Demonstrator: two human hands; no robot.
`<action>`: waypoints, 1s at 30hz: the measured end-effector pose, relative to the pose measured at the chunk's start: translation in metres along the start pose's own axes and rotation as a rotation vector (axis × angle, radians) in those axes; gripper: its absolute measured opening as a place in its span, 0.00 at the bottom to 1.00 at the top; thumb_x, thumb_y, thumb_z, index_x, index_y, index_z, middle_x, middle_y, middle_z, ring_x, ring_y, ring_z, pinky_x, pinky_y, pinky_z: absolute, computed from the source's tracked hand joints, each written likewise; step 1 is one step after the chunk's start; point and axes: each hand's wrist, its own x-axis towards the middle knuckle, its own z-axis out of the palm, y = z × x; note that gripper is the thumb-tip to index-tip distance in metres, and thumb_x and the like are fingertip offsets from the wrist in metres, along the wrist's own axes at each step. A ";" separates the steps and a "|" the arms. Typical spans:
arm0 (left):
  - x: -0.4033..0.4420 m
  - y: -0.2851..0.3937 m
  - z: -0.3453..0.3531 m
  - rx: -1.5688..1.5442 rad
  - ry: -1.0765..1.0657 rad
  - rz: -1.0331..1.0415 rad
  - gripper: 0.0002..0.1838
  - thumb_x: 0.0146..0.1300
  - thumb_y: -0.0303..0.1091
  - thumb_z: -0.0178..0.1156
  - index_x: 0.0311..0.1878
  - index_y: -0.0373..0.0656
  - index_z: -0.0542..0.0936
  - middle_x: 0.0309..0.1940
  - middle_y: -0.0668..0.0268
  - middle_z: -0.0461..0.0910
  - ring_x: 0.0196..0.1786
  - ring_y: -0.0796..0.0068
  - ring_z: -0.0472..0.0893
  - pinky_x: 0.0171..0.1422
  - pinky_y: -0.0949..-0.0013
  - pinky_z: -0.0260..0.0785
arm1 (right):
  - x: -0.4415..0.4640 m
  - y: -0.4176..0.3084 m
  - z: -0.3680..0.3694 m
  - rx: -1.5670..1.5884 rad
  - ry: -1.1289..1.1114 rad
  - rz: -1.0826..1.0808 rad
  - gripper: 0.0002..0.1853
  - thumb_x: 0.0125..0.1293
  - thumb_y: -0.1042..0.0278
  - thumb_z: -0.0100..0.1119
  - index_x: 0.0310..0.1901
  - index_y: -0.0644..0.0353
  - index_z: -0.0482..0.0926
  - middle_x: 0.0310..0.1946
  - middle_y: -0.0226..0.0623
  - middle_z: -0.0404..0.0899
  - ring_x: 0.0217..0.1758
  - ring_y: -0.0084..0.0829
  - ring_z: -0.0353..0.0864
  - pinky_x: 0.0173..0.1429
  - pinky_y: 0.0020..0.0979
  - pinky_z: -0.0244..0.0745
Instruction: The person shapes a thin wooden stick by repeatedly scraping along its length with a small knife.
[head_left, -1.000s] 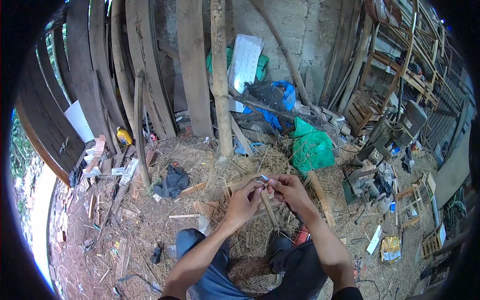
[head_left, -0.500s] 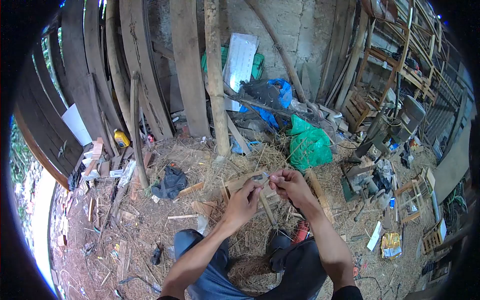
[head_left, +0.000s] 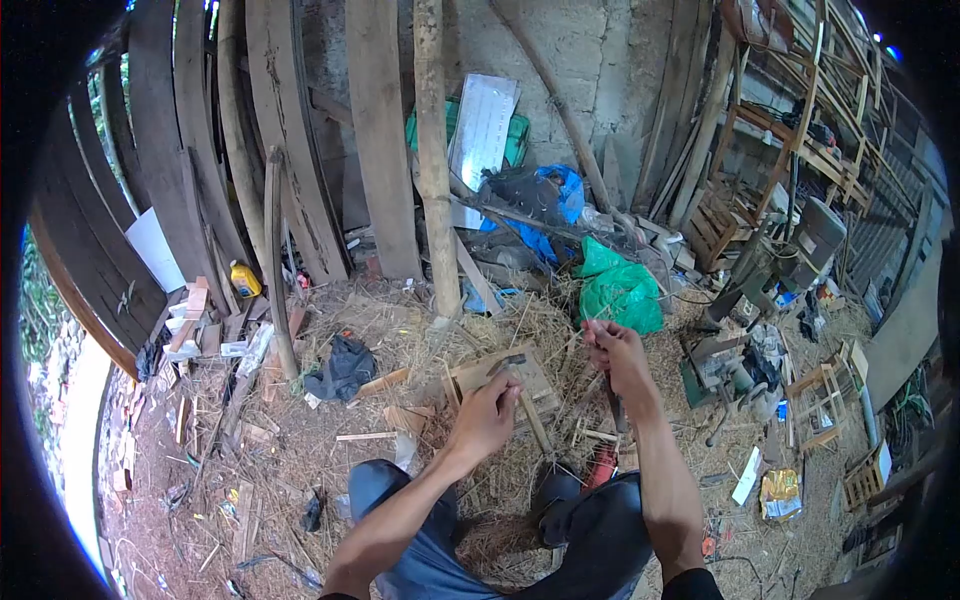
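My 2 hands have come apart. My right hand (head_left: 622, 362) has gone off to the right, so they don't work close together now. Its fingers are closed and seem to pinch a small pale thing (head_left: 599, 326) at the tips, far and right of my left hand (head_left: 484, 412). That one is half curled near a wooden board (head_left: 537, 378); I can't tell if it's holding anything.
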 end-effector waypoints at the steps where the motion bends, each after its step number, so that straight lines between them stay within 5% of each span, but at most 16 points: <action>1: 0.000 0.001 0.000 0.023 -0.041 -0.040 0.06 0.65 0.29 0.54 0.42 0.38 0.75 0.22 0.57 0.76 0.21 0.68 0.71 0.28 0.68 0.63 | -0.003 -0.002 -0.001 0.082 -0.016 0.037 0.09 0.66 0.64 0.57 0.38 0.62 0.77 0.25 0.24 0.74 0.18 0.13 0.59 0.20 0.17 0.52; 9: 0.003 -0.007 0.006 -0.003 -0.038 -0.008 0.06 0.64 0.29 0.54 0.42 0.38 0.76 0.22 0.58 0.76 0.22 0.69 0.73 0.29 0.68 0.64 | -0.026 0.000 0.030 0.011 -0.260 0.169 0.08 0.66 0.66 0.57 0.32 0.62 0.77 0.20 0.23 0.72 0.16 0.13 0.57 0.20 0.19 0.50; 30: 0.010 0.007 0.007 0.066 -0.120 -0.057 0.08 0.64 0.32 0.54 0.42 0.38 0.75 0.28 0.55 0.80 0.26 0.60 0.79 0.32 0.63 0.67 | -0.010 -0.006 0.014 -0.120 -0.119 0.099 0.10 0.63 0.65 0.61 0.32 0.65 0.78 0.20 0.25 0.74 0.15 0.13 0.59 0.18 0.19 0.51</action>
